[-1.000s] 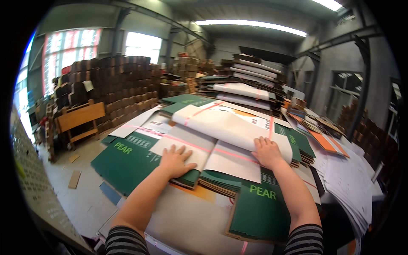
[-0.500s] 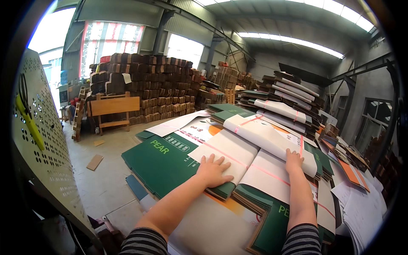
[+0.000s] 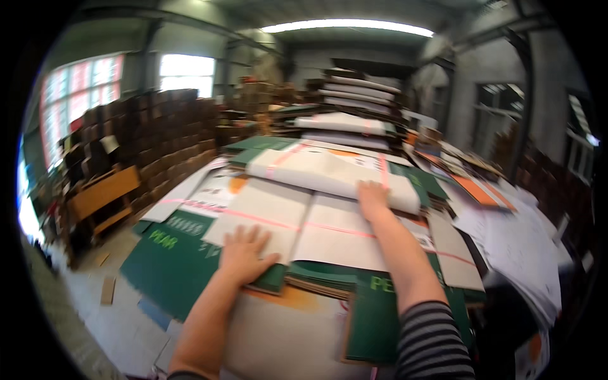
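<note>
My left hand [image 3: 246,254] lies with fingers spread on a flat bundle [image 3: 259,212] of green cardboard with a white sheet over it and pink string around it. The right hand [image 3: 373,195] rests against the near edge of a higher white-covered bundle [image 3: 329,172], beside its pink string. Its fingers look stretched out, though motion blur softens them. Beneath my right forearm lies another white-covered bundle [image 3: 342,231] with a pink string across it. Green printed cardboard [image 3: 171,259] shows at the left, and more green cardboard [image 3: 373,316] near the front.
Tall layered stacks [image 3: 358,95] of sheets stand behind the bundles. At the right are loose white sheets [image 3: 519,234] and orange-and-white cardboard [image 3: 472,190]. Left are a wooden bench-like frame [image 3: 104,193], a wall of stacked brown bundles [image 3: 171,126] and a cardboard scrap [image 3: 107,290] on the floor.
The view has turned right, so the scene has shifted left in the picture. Both hands stay at about the same spots on the bundles.
</note>
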Demonstrator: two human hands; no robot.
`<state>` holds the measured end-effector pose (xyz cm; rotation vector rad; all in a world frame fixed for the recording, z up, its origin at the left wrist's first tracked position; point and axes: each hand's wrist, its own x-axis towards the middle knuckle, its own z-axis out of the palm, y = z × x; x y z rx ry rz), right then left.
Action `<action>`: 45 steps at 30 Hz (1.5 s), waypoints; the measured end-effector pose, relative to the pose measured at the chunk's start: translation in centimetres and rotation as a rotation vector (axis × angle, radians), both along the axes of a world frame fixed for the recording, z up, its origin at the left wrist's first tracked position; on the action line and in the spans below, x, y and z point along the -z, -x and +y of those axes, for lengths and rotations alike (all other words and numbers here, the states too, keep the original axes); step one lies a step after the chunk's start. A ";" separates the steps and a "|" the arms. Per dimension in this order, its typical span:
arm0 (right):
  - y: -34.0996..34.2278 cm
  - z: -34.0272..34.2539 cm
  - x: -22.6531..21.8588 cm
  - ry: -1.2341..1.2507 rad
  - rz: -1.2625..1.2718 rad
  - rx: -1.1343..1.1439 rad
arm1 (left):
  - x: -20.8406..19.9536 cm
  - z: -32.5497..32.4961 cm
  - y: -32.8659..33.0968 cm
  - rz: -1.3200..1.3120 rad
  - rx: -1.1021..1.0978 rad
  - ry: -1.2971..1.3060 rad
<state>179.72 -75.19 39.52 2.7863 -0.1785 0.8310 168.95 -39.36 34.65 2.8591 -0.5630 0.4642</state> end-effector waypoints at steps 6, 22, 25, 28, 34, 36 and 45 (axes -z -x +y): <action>-2.9 0.7 -0.7 0.032 0.044 0.090 | -1.4 -1.2 1.3 0.037 0.005 0.089; 8.6 -1.0 -5.4 0.076 0.260 -0.158 | 0.2 -0.4 0.2 -0.015 0.015 0.074; 17.9 -0.8 -5.8 -0.191 0.341 -0.282 | 0.2 -0.1 0.3 -0.037 -0.004 0.057; 26.7 -0.2 -2.8 -0.258 0.385 -0.338 | -0.1 -0.2 0.7 -0.025 -0.012 0.049; 39.7 3.7 1.1 -0.268 0.394 -0.363 | -0.6 0.2 1.5 -0.081 -0.023 0.046; 41.7 4.1 2.5 -0.224 0.414 -0.375 | -1.2 0.1 2.3 -0.116 -0.038 0.052; 43.4 3.1 7.3 -0.073 0.205 -0.394 | 3.5 -3.8 18.5 -0.527 0.414 0.307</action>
